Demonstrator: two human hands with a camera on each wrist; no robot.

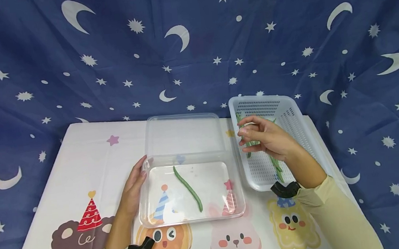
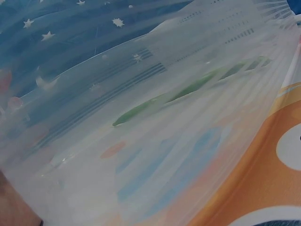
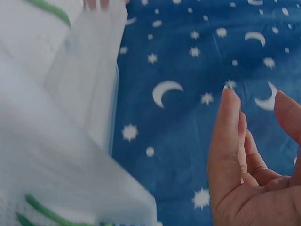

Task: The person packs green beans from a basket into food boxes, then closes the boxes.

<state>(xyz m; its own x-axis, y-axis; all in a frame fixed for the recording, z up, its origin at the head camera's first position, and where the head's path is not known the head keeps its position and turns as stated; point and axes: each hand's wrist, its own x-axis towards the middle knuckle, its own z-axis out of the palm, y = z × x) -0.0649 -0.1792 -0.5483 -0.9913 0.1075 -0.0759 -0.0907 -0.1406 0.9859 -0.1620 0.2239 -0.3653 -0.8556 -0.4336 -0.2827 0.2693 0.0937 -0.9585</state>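
Note:
One long green bean (image 1: 188, 189) lies slantwise in a clear plastic container (image 1: 193, 221) on the table. My left hand (image 1: 133, 189) touches the container's left side, with fingers extended towards its far left corner. Through the plastic wall, the left wrist view shows the same green bean (image 2: 188, 89). Over a white perforated basket (image 1: 304, 142) on the right, my right hand (image 1: 267, 137) has its fingers loosely bent and its thumb apart, holding nothing. Several green beans (image 1: 276, 167) lie in that basket, partly hidden by the hand. The right wrist view shows the right hand (image 3: 249, 174) with empty fingers.
A clear rectangular lid or tray (image 1: 184, 132) lies behind the container. Beneath everything is a white tablecloth (image 1: 91, 163) with cartoon animals. A blue cloth (image 1: 192, 53) with moons and stars hangs behind the table.

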